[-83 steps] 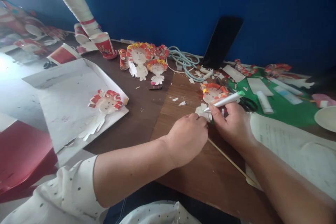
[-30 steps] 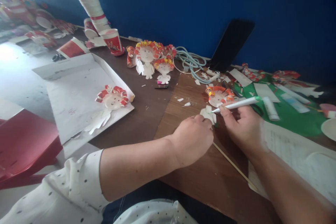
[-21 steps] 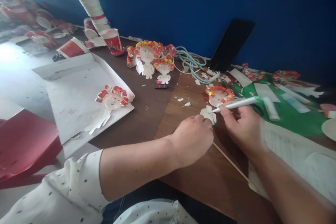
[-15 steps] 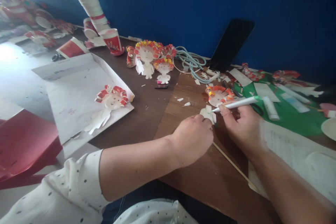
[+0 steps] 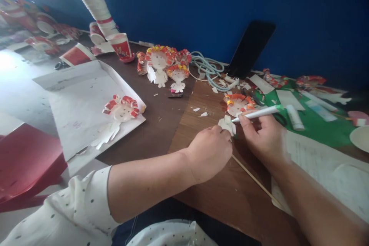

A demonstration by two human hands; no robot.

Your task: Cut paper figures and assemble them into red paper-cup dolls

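Observation:
My left hand (image 5: pixel 211 152) is closed, its fingertips pinching a small white paper cutout (image 5: pixel 226 124) against the wooden table (image 5: pixel 184 134). In my right hand (image 5: pixel 266 134) is a white marker pen with a green end (image 5: pixel 259 112), and its tip touches or nearly touches the cutout. Just behind the cutout lies a paper-cup face with curled orange and red strips (image 5: pixel 238 107). A thin wooden stick (image 5: pixel 256 180) slants from beneath my left hand toward the lower right. The lower part of the cutout is hidden by my fingers.
Finished-looking cup dolls (image 5: pixel 158 63) stand at the back beside a coiled cable (image 5: pixel 207 65). A black phone (image 5: pixel 250 50) leans on the blue wall. Green paper (image 5: pixel 319 127) at right carries a glue stick (image 5: pixel 295 118). At left, a white sheet (image 5: pixel 77 103) bears another doll (image 5: pixel 122 111).
The whole view has shifted slightly, so things appear a little further left. Both hands keep nearly the same pose, with the marker tip still at the cutout.

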